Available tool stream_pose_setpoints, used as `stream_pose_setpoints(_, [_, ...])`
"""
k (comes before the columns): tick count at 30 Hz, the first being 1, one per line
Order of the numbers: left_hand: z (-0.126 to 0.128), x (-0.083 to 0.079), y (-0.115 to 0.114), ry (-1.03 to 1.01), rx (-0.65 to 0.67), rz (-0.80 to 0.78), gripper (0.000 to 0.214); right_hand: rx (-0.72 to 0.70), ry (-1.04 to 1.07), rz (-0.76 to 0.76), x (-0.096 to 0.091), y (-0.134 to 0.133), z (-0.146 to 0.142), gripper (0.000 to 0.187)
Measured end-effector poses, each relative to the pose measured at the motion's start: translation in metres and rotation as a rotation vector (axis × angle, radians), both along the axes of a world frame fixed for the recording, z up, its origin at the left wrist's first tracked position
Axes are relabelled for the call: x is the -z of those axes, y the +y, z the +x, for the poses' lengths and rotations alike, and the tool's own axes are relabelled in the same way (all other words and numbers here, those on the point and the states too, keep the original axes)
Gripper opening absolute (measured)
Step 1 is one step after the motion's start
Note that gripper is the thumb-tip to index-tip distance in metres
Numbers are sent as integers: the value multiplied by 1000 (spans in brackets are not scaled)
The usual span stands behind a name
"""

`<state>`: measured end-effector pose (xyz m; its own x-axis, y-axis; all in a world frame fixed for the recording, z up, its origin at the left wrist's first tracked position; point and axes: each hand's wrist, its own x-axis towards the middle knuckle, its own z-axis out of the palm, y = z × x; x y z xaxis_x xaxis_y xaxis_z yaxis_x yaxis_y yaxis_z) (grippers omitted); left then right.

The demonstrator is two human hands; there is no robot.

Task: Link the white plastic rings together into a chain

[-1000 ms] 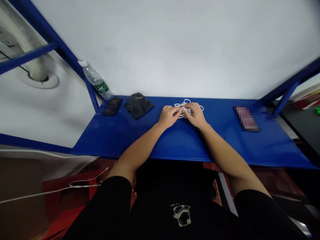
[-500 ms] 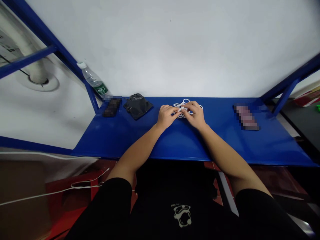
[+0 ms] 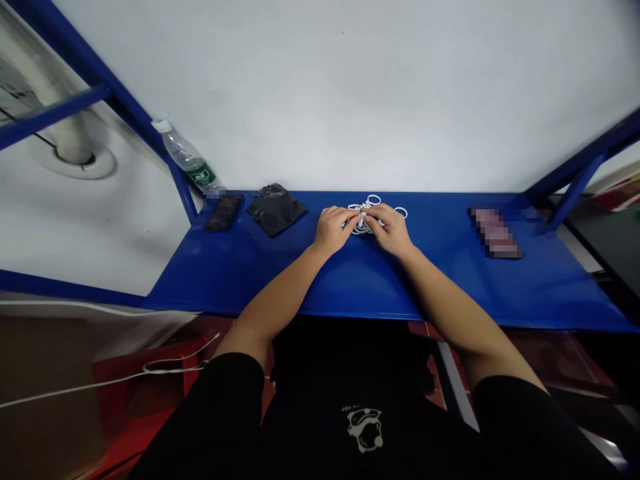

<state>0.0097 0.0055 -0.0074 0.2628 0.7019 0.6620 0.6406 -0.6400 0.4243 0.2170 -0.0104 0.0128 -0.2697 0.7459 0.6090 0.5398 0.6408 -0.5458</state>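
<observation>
A tangled white cord [image 3: 373,199] lies in loops on the blue tabletop [image 3: 360,287], close to the wall. My left hand [image 3: 332,228] is closed from the left, its thumb and fingertips pinching a part of the cord. From the right, my right hand [image 3: 391,229] pinches the same small bunch with thumb and fingers. The fingertips of both hands almost meet over the tangle. Loops stick out behind the hands and to the right of my right hand. Whether the pinched piece is a knot or a cord end is too small to tell.
To the left lie a crumpled black plastic bag [image 3: 275,210] and a dark blurred object [image 3: 225,213]. A clear bottle [image 3: 187,159] with a green label leans by the blue frame. At right lies a pixelated phone-like object [image 3: 496,233]. A white wall [image 3: 340,100] closes the back.
Both hands stay in nearly the same place. The fingers have shifted slightly on the cord, and a white piece now points downward between the fingertips. The view has tilted a little.
</observation>
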Motion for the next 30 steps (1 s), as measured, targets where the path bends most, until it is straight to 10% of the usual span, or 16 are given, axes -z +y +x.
stream_pose_setpoints(21, [-11,-13,0,-47,267,-27,12,-213,358,-468,3,10,5,51])
stream_pose_setpoints(30, [1,-20,-25,367,469,-279,10,313,-203,-197,3,37,90,22])
